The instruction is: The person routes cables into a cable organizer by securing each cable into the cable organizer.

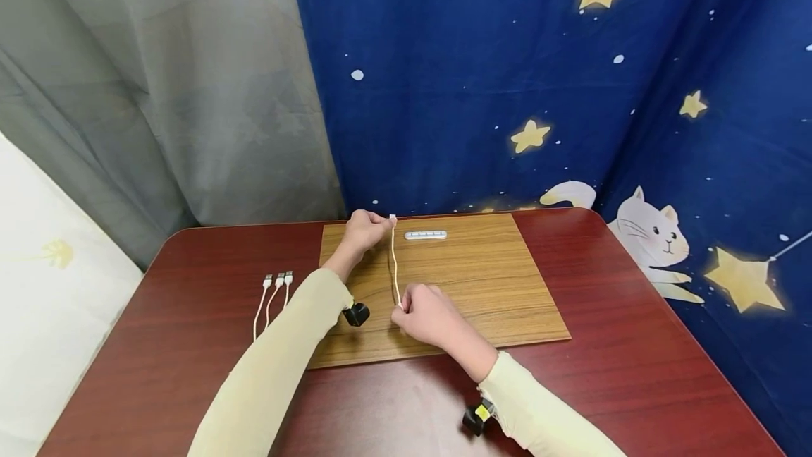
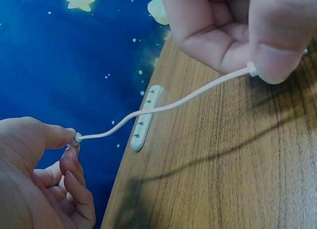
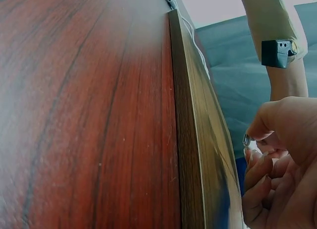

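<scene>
three white cables with metal-tipped plugs [image 1: 280,281] lie on the glossy red-brown table [image 1: 634,351], partly hidden by the cream left sleeve [image 1: 279,365]. above the yellow-brown wood-grain board [image 1: 488,288], near one pale oblong slotted strip [image 1: 426,235], one thin white cord [image 1: 395,259] stretches slightly wavy, its ends pinched by the left hand [image 1: 365,229] and right hand [image 1: 431,314].

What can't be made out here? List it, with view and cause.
Head: lower parts of three thin white USB cables, behind the cream fabric left sleeve.
Left wrist: end of the slim white cord at the left hand, mostly covered by its fingers.
Left wrist: middle of the long pale plastic strip, behind that cord.
Right wrist: metal plugs, blurred at top edge.
</scene>
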Demonstrator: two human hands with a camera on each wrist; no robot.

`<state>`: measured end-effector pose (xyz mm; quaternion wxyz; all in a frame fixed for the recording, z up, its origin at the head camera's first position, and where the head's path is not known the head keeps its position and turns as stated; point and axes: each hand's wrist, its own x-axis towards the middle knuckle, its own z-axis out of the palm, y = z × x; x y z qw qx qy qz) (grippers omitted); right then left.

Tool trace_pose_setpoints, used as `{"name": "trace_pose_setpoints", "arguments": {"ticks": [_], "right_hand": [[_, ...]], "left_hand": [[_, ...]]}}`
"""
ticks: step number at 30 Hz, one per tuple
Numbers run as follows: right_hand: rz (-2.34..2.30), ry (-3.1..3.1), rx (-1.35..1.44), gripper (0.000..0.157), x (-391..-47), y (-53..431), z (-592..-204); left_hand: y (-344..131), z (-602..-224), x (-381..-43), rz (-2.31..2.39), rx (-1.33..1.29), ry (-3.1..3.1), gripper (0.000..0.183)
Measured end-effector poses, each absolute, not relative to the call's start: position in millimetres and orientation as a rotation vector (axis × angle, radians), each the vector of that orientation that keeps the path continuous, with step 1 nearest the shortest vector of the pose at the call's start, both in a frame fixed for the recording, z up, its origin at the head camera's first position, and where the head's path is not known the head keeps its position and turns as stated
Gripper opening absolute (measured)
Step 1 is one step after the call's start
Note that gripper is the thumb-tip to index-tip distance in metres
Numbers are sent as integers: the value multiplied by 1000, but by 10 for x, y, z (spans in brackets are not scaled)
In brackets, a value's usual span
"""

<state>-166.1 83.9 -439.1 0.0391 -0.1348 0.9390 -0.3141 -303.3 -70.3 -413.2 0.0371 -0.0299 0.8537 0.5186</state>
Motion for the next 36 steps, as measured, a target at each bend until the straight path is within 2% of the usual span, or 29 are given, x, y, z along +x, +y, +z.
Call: {"name": "trace_pose_setpoints", "arguments": {"ticks": [7, 14, 22, 36], "right_hand": [[-861, 2999, -454, 17, -1657, 827, -4374], [-797, 3053, -443, 19, -1652, 855, -4349], [-766, 3066, -418, 18, -1676, 860, -4338], [-665, 3090, -383, 20, -1706, 945, -4353]], "left_hand": [[-682, -4225, -3121, 1611, -103, 2594, 28], [-607, -4298, -3178, 1603, -94, 2596, 34], [-523, -4300, -3164, 1555, -86, 2666, 28], [-389, -4407, -3201, 1404, -153, 2784, 28]]}}
